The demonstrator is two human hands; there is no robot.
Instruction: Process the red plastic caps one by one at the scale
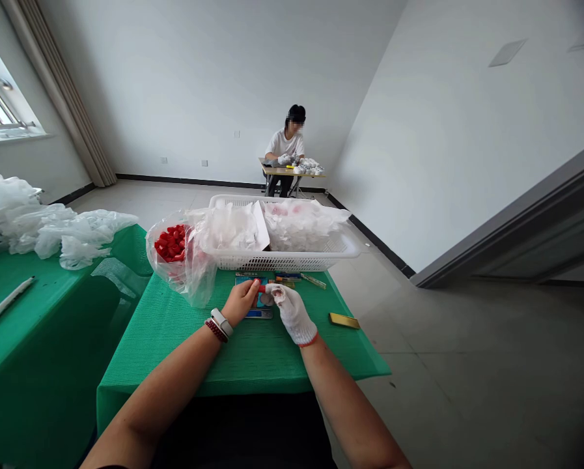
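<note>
Forward passage is blocked by the white basket spanning the far edge of the green table, with a bag of red caps touching its left end. Small tools crowd the strip before the basket, and a yellow bar lies near the right edge. Bare cloth lies open nearer than the left hand and right hand.

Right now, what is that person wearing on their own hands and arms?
The left hand is bare, with a white band and a red bracelet at the wrist. The right hand wears a white knitted glove with a red cuff edge. Both forearms are uncovered; no sleeves show.
</note>
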